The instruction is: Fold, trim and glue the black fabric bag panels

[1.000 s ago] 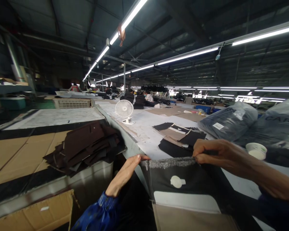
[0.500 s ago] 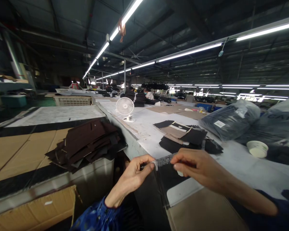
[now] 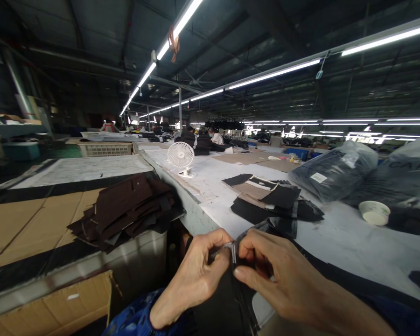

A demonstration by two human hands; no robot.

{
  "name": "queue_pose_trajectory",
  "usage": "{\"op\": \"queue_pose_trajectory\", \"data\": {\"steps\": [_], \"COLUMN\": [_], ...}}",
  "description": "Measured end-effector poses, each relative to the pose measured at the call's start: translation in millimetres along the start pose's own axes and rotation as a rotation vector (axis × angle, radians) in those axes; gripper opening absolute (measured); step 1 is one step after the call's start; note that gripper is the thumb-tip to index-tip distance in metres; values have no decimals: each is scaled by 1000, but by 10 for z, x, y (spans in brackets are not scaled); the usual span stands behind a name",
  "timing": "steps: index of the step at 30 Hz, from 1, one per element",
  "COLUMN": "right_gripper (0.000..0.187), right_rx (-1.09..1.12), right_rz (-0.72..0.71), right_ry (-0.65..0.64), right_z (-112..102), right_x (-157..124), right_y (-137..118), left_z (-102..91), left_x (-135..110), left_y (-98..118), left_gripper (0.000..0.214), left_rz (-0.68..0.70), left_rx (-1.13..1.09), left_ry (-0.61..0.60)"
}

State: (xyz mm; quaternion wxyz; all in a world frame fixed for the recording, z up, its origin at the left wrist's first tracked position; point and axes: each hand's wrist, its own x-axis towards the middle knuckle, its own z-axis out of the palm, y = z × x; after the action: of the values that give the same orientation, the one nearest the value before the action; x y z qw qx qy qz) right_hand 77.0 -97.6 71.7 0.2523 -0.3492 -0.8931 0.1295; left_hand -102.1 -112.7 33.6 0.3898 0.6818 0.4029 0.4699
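nearer than the round white plastic fan (image 3: 180,155), the left hand (image 3: 195,276) pinches grey-edged black fabric (image 3: 227,301); whether the right hand (image 3: 283,273) grips is unclear.

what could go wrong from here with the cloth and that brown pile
The left hand pinches the black cloth only near its edge, so it might slip. The right hand, working close beside, could tug it askew. The brown pile lies unevenly near an edge; pieces may slide off.

The bare left hand (image 3: 201,273) and the bare right hand (image 3: 282,273) are near each other, with curled fingers; the left one makes a pinch.
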Motion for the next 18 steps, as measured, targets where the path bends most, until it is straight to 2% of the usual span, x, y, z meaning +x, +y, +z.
{"op": "queue_pose_trajectory", "data": {"steps": [6,10,13,18], "right_gripper": [8,9,11,14], "right_rx": [2,-26,-69,-181], "right_rz": [-32,-72,-111,-199], "right_ry": [18,53,111,231], "right_z": [-13,-6,14,85], "right_x": [-1,-3,-13,-11], "right_y": [-14,-27,-44,18], "left_z": [-37,-94,-140,-150], "left_x": [10,-4,-35,-30], "left_y": [108,78,31,8], "left_gripper": [22,22,24,36], "left_rz": [-30,-12,24,37], "left_rx": [-128,-159,-199,-155], "left_ry": [-34,-87,-127,-109]}}
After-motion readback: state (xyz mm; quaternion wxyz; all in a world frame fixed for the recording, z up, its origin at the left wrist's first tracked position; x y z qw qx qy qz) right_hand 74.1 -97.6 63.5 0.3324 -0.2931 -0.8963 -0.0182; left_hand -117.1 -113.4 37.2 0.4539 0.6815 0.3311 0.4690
